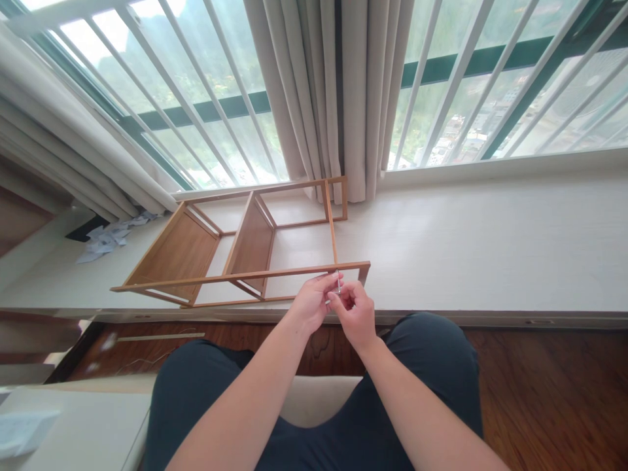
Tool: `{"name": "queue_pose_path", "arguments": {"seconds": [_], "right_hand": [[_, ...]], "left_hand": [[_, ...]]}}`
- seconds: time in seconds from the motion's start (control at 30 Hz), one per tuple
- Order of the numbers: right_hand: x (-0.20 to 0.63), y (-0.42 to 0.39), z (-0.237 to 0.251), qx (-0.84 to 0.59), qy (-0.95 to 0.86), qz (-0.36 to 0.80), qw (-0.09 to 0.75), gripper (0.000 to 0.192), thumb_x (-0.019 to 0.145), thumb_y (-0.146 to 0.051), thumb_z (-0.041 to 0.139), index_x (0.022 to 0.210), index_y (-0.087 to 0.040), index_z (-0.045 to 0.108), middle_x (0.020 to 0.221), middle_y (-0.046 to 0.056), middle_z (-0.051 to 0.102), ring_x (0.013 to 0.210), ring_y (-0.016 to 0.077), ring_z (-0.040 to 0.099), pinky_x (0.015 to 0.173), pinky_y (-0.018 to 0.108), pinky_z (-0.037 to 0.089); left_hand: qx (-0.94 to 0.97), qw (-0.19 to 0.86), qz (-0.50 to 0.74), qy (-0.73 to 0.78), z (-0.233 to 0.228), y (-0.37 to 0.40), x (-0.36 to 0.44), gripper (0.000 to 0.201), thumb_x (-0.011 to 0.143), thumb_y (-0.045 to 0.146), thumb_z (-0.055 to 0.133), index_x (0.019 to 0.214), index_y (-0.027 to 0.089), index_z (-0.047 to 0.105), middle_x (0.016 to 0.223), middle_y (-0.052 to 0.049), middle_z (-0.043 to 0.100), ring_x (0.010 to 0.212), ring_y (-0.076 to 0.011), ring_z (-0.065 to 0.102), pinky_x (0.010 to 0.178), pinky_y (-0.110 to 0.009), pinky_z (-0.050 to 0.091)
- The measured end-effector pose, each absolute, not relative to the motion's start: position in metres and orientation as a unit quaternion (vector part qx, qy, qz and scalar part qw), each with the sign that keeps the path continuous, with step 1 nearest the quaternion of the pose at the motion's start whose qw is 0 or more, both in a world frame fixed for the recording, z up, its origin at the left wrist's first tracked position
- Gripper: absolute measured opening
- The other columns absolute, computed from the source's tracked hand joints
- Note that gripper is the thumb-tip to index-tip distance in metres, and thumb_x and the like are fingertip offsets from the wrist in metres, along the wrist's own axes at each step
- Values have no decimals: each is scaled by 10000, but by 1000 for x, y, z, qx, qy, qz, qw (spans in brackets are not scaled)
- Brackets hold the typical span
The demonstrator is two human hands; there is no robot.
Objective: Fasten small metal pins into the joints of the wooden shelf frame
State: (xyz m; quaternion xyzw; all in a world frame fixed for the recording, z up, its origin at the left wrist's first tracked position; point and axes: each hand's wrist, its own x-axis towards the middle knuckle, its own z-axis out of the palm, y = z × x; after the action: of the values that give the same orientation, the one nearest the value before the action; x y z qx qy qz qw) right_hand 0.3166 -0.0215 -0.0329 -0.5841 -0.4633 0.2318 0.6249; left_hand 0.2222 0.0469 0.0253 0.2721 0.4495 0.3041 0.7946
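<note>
Bamboo, pale and thin-railed, makes up the shelf frame (245,252) that lies tipped on its side on the white window ledge (466,242), and everything else here places itself against that frame. Left of it, on the same ledge, sits a scatter of crumpled paper scraps (110,237). Behind the frame's far end hangs the beige curtain (333,91).

At the frame's near right corner, just under the long front rail, the two hands meet. The left hand (310,304) has its fingers curled narrow, the tips pinched toward a small silver metal piece (337,282), which looks like a screw or a hex key; it is too small to tell which. The right hand (357,314) closes its fingers on the same piece from the other side, touching the left.

The step in hand seems to be fastening the corner joint where an upright meets the front rail. The next move likely calls for keeping the metal piece square to the rail, turning it in small twists, and steadying the light frame so it does not slide on the ledge.
</note>
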Motion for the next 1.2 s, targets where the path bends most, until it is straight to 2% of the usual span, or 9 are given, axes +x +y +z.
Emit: {"name": "queue_pose_path", "arguments": {"seconds": [0.2, 0.5, 0.6, 0.73, 0.93, 1.2], "right_hand": [[317, -22, -31, -581, -452, 249, 630, 230, 914, -409, 649, 832, -225, 539, 620, -62, 513, 526, 110, 454, 532, 238, 391], [317, -22, -29, -574, -434, 269, 640, 196, 967, -358, 528, 865, -217, 617, 734, -3, 642, 625, 151, 583, 609, 264, 454], [317, -22, -29, -574, -430, 282, 638, 244, 979, -355, 497, 808, -215, 600, 682, -13, 601, 602, 146, 538, 600, 269, 425], [317, -22, -29, -547, -421, 327, 645, 354, 996, -368, 459, 676, -220, 499, 597, -34, 486, 563, 132, 445, 576, 272, 370], [315, -20, -34, -487, -363, 440, 661, 381, 986, -398, 464, 648, -221, 471, 548, -46, 429, 515, 120, 374, 499, 263, 316], [318, -18, -33, -502, -363, 412, 668, 402, 984, -460, 481, 663, -220, 468, 539, -54, 412, 492, 111, 356, 478, 251, 318]], "left_hand": [[275, 792, 303, 453, 25, 47, 222, 274, 686, 287, 870, 873, 130, 745, 819, -50, 680, 685, -115, 599, 608, -226, 474], [291, 781, 300, 465, 27, 47, 223, 333, 626, 340, 910, 779, 138, 693, 744, -5, 625, 622, -82, 536, 524, -208, 368], [292, 780, 301, 464, 27, 47, 224, 351, 619, 349, 917, 760, 138, 676, 724, 0, 611, 600, -73, 515, 512, -205, 353], [297, 774, 302, 470, 26, 47, 224, 367, 613, 361, 920, 752, 140, 662, 709, -2, 602, 589, -75, 510, 503, -204, 351], [309, 773, 296, 469, 24, 47, 224, 381, 628, 398, 907, 745, 144, 649, 654, 7, 572, 565, -87, 513, 509, -218, 382], [301, 770, 298, 478, 26, 47, 224, 357, 640, 369, 904, 751, 142, 653, 685, -2, 603, 577, -83, 523, 503, -213, 349]]}}
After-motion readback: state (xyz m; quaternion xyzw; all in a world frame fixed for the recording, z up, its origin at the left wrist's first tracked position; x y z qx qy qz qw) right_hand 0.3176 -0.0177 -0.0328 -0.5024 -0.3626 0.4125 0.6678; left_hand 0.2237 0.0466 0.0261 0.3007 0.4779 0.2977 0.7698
